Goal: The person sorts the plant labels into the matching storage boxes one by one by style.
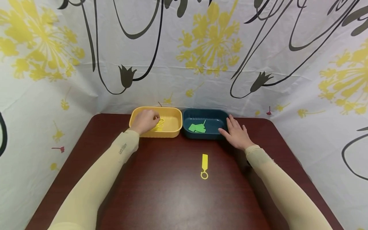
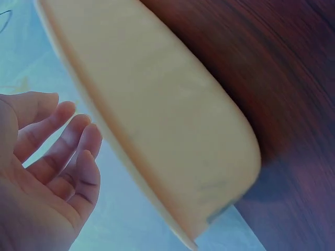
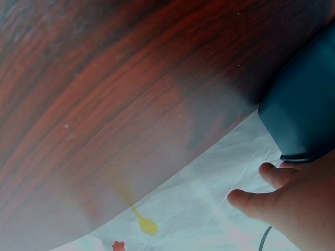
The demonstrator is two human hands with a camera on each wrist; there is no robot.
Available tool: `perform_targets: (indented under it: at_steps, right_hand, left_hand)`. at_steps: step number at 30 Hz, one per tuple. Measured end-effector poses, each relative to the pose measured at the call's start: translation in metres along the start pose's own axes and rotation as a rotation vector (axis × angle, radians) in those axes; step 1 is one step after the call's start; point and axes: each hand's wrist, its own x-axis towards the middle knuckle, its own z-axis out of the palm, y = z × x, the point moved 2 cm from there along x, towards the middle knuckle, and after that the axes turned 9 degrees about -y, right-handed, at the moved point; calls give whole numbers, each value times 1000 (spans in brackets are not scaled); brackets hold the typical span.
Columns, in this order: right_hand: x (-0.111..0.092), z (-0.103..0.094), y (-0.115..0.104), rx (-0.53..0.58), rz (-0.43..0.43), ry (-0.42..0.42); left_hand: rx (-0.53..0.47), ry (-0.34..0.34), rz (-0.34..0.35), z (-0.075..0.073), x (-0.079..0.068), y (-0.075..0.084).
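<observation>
My left hand is over the left part of a yellow plastic bin. In the left wrist view its fingers bend loosely beside the bin's rim, and I see nothing held. Inside that bin lie yellow ring tags, partly hidden by the hand. My right hand is spread with straight fingers at the right end of a dark teal bin; its fingers touch the rim. Green tags lie in the left part of this bin. A single yellow ring tag lies on the table.
Both bins stand side by side at the back of a dark reddish-brown wooden table. Behind it and at both sides hangs a white cloth with yellow and dark flower prints.
</observation>
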Motion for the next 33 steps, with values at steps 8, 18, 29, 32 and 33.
perform_targets:
  at_steps: [8,18,29,32,33]
  right_hand:
    - [0,-2,-1,2,-17,18]
    - [-1,-2,-2,15,-18,16]
    - [-1,-1,-3,10,-11,5]
    - [-2,-1,-3,7,-17,4]
    - [-2,-1,-3,7,-16,5]
  left_hand:
    - [-14,71,69,-4,-7,15]
    - [14,90,118,-1,-14,34]
    - [-11,71,178,6,-26,68]
    - [-7,52,198,10,-29,78]
    - [0,48,207,12,-30,81]
